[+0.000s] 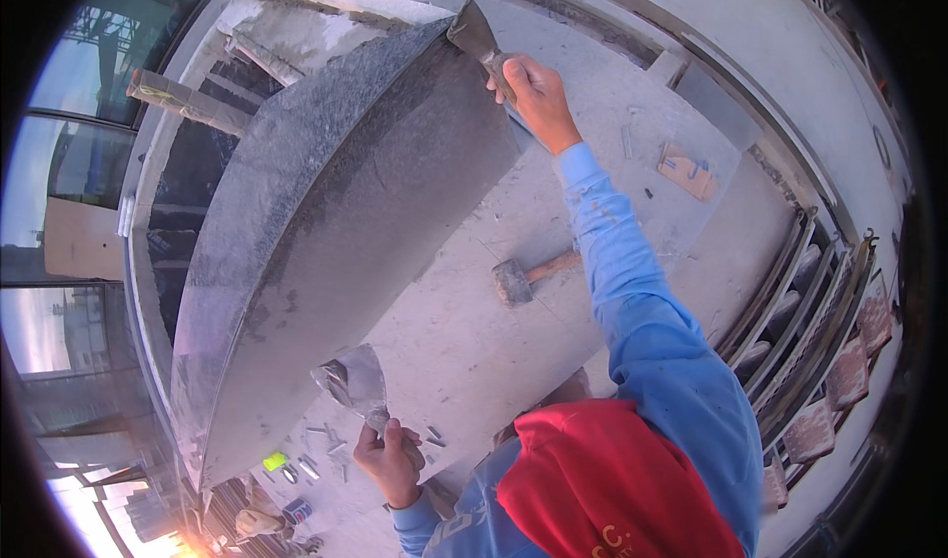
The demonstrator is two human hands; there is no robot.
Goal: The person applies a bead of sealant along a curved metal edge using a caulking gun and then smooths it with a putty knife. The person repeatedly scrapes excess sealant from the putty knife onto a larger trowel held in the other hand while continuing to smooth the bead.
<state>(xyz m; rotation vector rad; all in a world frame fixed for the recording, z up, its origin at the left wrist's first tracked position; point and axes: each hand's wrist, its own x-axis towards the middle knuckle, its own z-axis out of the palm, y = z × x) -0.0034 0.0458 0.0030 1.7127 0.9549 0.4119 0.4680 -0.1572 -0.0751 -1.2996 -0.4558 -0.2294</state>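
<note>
Fingers of right hand and left hand clamp flat steel trowels at opposite ends of the large dark grey speckled granite slab, tilted on the concrete surface: judged heavy, rigid, edge-fragile, best gripped along its edges.

**Both arms out, both fists closed**

R hand stretched far forward, arm nearly straight (blue sleeve to the wrist), fingers clenched. L hand low and close to the body, elbow bent, fist shut, knuckles up.
</note>
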